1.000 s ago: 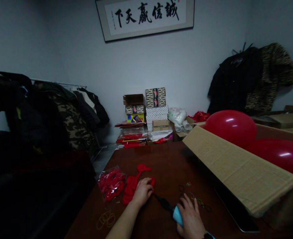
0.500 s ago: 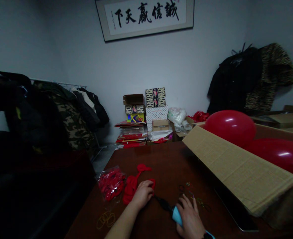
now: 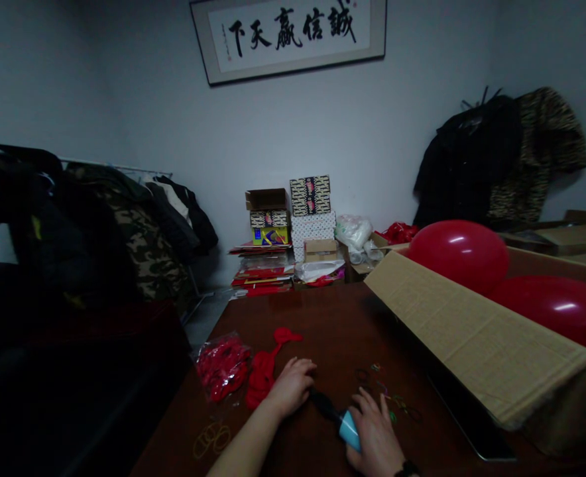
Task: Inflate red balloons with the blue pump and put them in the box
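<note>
My left hand [image 3: 291,385] rests with curled fingers on the dark wooden table [image 3: 333,324], over a flat red balloon at the edge of a small pile of uninflated red balloons [image 3: 263,374]. What its fingers hold is hidden. My right hand [image 3: 375,434] is wrapped round a light blue pump [image 3: 347,427] whose black nozzle [image 3: 323,403] points toward the left hand. One more flat red balloon [image 3: 286,336] lies farther up the table.
A clear bag of red balloons [image 3: 222,364] lies left of the pile. Rubber bands [image 3: 212,437] sit near the front edge, with coloured ones [image 3: 387,394] right of the pump. An open cardboard box [image 3: 476,338] holds inflated red balloons [image 3: 459,255]. Stacked boxes [image 3: 293,222] stand at the far end.
My left hand has slid slightly right and forward, covering the balloon beside the nozzle. The right hand with the pump has shifted a little to the left.
</note>
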### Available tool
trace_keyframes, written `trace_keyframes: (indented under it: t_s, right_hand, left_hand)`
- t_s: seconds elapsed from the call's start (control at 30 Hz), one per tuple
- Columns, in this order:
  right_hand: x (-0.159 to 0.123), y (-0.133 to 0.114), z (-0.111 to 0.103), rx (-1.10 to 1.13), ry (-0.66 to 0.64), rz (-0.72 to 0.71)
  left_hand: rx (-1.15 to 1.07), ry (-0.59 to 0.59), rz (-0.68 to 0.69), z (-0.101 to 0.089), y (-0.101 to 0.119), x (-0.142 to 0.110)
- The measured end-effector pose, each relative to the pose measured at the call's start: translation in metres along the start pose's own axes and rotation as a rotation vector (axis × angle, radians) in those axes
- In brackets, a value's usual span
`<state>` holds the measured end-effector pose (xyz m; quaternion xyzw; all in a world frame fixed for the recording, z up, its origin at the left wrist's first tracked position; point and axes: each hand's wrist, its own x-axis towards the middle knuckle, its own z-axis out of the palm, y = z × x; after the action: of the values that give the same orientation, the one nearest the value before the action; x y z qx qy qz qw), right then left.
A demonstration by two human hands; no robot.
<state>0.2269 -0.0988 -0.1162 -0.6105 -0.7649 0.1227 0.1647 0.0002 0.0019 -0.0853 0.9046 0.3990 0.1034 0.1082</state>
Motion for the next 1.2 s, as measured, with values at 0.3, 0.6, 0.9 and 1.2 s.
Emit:
trace_keyframes:
  t_s: [0.3, 0.6, 0.9, 1.2]
  right_hand:
    - [0.004, -0.018, -0.004, 0.137, -0.039, 0.054]
    - [0.014, -0.017, -0.023, 0.146, 0.038, 0.124]
    - [0.007, -0.035, -0.026, 0.151, 0.074, 0.061]
    - [0.007, -0.042, -0.028, 0.187, -0.066, 0.032]
  left_hand:
    - [-0.042, 0.11, -0.019, -0.007, 0.021, -0.005]
    - [-0.746, 0.62, -0.53, 0.025, 0.034, -0.014]
    - [-1.779, 0.412, -0.719, 0.031, 0.048, 0.009]
    - [-1.985, 0.596, -0.523, 0.033, 0.05, 0.018]
